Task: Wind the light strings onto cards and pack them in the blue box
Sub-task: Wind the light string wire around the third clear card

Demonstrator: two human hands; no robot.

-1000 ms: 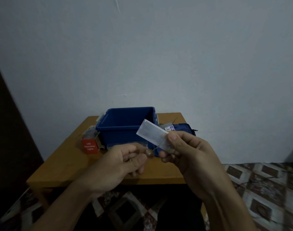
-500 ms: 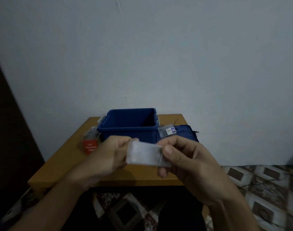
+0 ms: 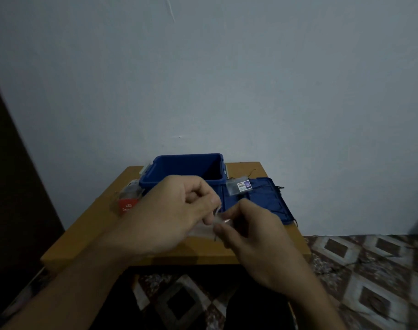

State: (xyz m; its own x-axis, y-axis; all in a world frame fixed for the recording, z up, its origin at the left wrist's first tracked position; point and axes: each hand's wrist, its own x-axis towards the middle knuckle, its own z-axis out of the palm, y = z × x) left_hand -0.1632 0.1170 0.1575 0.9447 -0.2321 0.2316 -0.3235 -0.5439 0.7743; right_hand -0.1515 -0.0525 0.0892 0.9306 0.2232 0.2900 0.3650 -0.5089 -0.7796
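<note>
A person's left hand [image 3: 177, 210] and right hand [image 3: 258, 236] meet over the front of a wooden worktop [image 3: 84, 234], both holding a pale, translucent card [image 3: 200, 231] between them. The left hand's fingers are curled and pinch the card from above. The right hand's thumb and fingertips pinch its other end. A thin strand [image 3: 214, 237] shows at the card's edge between the two hands, though blur hides how it runs.

Behind the hands stands the blue box [image 3: 153, 184], open at the top and set towards the back of the worktop, near the pale wall [image 3: 227, 79]. Just beside it on the right lies a flat blue piece [image 3: 262, 198] (a lid or a pouch, hard to tell in the dim light), with a small clear packet [image 3: 238, 186] bearing a label resting on its far corner. A thin dark wire [image 3: 279, 188] trails at that piece's right edge.

To the left of the box sits a red pack [image 3: 127, 206] with white lettering, partly hidden by the left hand. A tiled floor [image 3: 369, 270] with a diamond pattern spreads below and to the right of the worktop.
</note>
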